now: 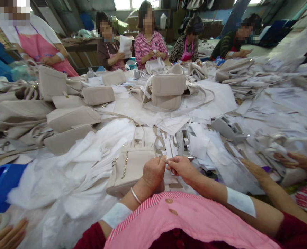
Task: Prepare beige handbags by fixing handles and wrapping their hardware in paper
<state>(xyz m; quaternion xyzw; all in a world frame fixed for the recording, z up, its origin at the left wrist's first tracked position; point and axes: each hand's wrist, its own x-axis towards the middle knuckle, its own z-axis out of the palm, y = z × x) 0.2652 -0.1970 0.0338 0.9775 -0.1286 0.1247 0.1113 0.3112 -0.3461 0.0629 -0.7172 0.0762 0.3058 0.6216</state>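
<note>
My left hand [153,173] is closed in a pinch in front of the beige handbag [136,164], partly covering its right side. My right hand [182,168] pinches too, its fingertips almost meeting those of the left. Whatever small thing lies between the fingertips is too small to make out. A gold chain [124,166] hangs down the bag's front, and its strap loops behind it. Just beyond my hands lie white paper strips [169,145] and a grey tape dispenser [184,141].
Beige bags [72,117] pile up at the left, with more stacked bags [168,86] at the centre. White wrapping sheets [72,173] lie around. Another grey dispenser [227,128] and a co-worker's hands [296,160] are at the right. A blue object [6,185] stands at the left. Several co-workers line the far side.
</note>
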